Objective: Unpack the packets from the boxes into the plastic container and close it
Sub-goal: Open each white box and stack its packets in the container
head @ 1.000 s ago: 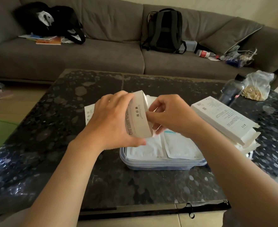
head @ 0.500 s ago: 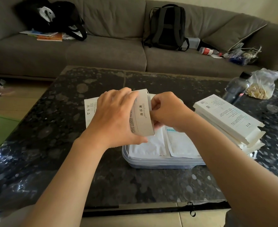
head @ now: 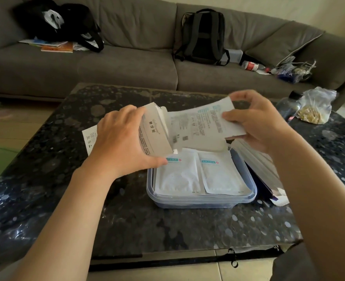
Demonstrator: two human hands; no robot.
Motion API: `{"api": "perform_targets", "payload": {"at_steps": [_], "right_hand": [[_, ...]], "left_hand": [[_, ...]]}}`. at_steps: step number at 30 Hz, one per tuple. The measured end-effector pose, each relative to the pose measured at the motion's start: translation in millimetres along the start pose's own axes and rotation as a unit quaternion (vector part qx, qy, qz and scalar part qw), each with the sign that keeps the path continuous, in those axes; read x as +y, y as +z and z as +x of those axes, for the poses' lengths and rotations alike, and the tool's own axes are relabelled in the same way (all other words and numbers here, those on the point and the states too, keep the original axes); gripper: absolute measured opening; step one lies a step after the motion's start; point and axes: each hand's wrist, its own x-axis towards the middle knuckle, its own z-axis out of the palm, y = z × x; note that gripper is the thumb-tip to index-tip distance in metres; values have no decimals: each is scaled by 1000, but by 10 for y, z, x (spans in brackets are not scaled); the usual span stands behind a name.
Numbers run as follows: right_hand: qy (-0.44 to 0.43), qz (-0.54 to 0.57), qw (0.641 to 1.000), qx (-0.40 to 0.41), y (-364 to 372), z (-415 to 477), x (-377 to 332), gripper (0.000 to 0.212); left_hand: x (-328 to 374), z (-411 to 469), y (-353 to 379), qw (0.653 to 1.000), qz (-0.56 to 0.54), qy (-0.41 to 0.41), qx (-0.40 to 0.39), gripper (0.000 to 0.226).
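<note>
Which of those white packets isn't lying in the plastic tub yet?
The raised packet, pinched by the right hand at the box mouth; the other two packets lie flat in the container.

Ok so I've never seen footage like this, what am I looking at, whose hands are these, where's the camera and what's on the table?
There is no machine: a person works with bare hands, and one camera worn on their head looks forward and down, so the arms enter from below. The left hand grips a white cardboard box; the right hand pinches a white printed packet at the box's open end. Under them, on the dark speckled table, sits an open clear plastic container with two white packets lying side by side inside. Behind stands a grey sofa with a black backpack on it.
</note>
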Motion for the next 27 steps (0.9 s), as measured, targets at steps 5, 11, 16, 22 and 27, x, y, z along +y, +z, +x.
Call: {"api": "perform_targets", "payload": {"at_steps": [5,11,16,22,27], "right_hand": [[6,12,999,-33,-307,-137,-90,23],[5,7,985,-172,-558,-176,-81,18],[16,-202,967,-156,-446,-28,-49,18],[30,-363,920,-145,-117,256,260,17],[0,-527,840,-129,27,273,523,58]], "left_hand": [[22,2,-8,1000,10,-14,-5,120],[106,-17,-22,1000,-9,-13,-14,120],[135,-28,-19,1000,-20,-7,-18,118],[132,-35,-6,999,-23,-2,-27,118],[118,-13,-1,999,-31,-3,-27,119]]}}
